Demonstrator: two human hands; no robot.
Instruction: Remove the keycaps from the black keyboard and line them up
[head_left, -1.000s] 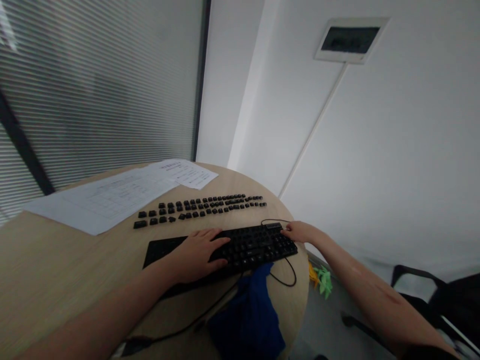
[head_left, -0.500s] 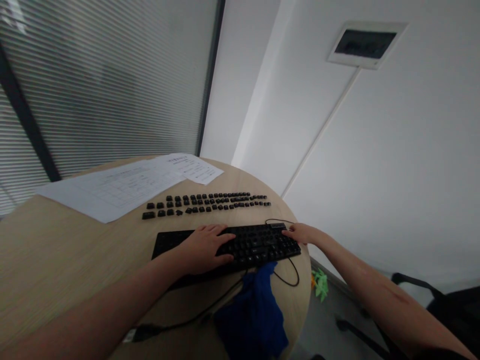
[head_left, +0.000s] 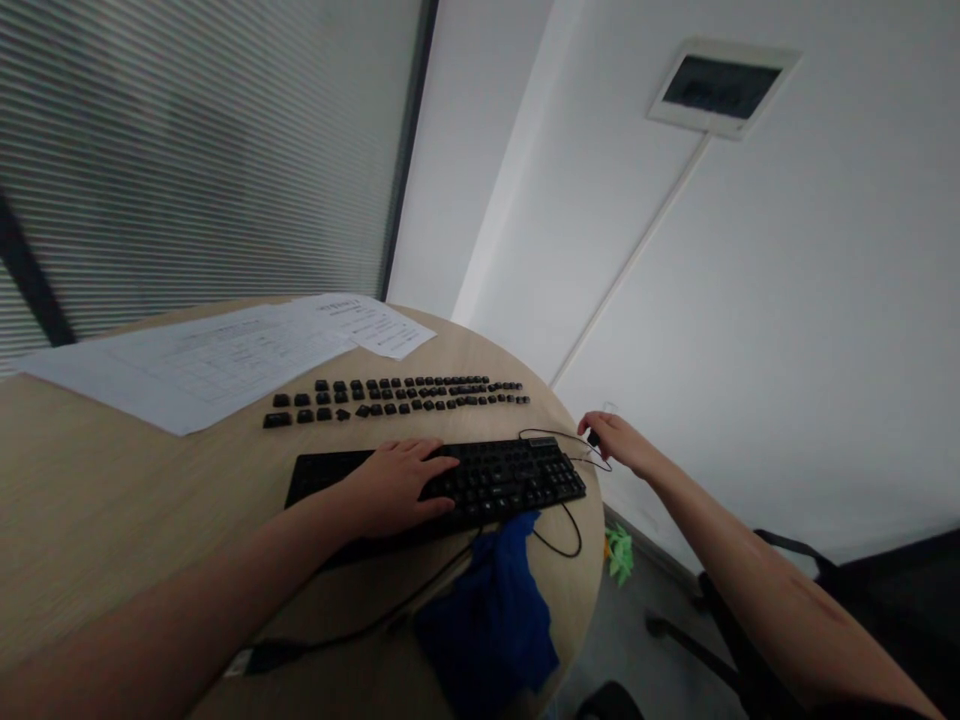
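A black keyboard (head_left: 517, 475) lies on the round wooden table, with keys missing in parts of it. My left hand (head_left: 405, 485) rests flat across its left half, fingers spread. Just past the keyboard's right end, my right hand (head_left: 611, 440) is raised near the table edge. Its fingertips pinch a small black piece that looks like a keycap (head_left: 594, 437). Behind the keyboard, loose black keycaps (head_left: 405, 394) lie in three rows. A thin black cable (head_left: 559, 433) loops beneath my right hand.
Printed paper sheets (head_left: 217, 365) cover the table's back left. A blue cloth (head_left: 487, 620) lies in front of the keyboard, beside a cable with a plug (head_left: 266, 657). A white wall (head_left: 712, 330) stands close on the right. A black chair (head_left: 892, 590) is at the lower right.
My right hand has lifted off the keyboard's right end and moved up and right, with a small black piece now in its fingers. My left hand stays on the keyboard. The view has shifted slightly.
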